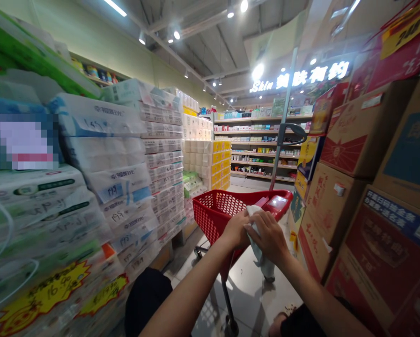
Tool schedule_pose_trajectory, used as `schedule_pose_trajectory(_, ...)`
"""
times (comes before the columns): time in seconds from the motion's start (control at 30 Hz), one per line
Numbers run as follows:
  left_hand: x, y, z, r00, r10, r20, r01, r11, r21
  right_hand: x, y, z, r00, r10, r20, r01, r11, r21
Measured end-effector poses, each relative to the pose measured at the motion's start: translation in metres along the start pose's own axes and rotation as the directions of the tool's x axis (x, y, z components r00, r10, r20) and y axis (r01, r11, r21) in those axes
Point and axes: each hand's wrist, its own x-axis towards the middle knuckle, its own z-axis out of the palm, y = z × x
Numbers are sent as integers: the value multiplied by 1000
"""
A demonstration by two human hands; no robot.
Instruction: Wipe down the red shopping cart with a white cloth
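Supermarket aisle under bright ceiling lights, with stocked shelves [259,140] at the far end. Tall stacks of wrapped tissue packs [118,154] fill the left side; cardboard boxes [357,140] are piled on the right. Between them a red wheeled cart [210,210] stands on the pale tiled floor [252,290], its near rim towards the viewer.

Both bare arms reach forward to that rim. The left hand [236,230] rests against the rim, touching the right hand [270,238]; its fingers are hidden, so whether its grip is closed cannot be told. The right hand's grip is clamped on a white cloth [254,213].

The cloth sits at the cart's near rim, between the two hands. Its long axis runs roughly up and down: the upper end peeks out above the knuckles, while the lower end hangs past the right wrist, pointing at the floor and slightly right.

The work looks like wiping the rim. Done well, this likely means steadying the cart with the left hand, since it rolls, and gathering the loose tail so it does not catch the mesh.
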Motion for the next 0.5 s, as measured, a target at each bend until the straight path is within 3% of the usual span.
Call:
schedule_pose_trajectory(0.13, -5, -3, 4, 999, 2, -47, -7, 996, -93, 2, 25, 5, 999, -21, 33, 20, 999, 35)
schedule_pose_trajectory(0.37, -12, -12, -11, 1000, -17, -6, 16, 989, -144, -3, 114, 6, 967, 236, -100, -233, 972, 45)
schedule_pose_trajectory(0.43, -13, -13, -14, 1000, -10, 2, 10, 991, -135, -2, 123, 7, 954, 272, -124, -269, 962, 41)
schedule_pose_trajectory(0.5, -14, -14, -15, 1000, -23, -15, 21, 992, -123, -1, 114, 9, 953, 286, -105, -284, 958, 31)
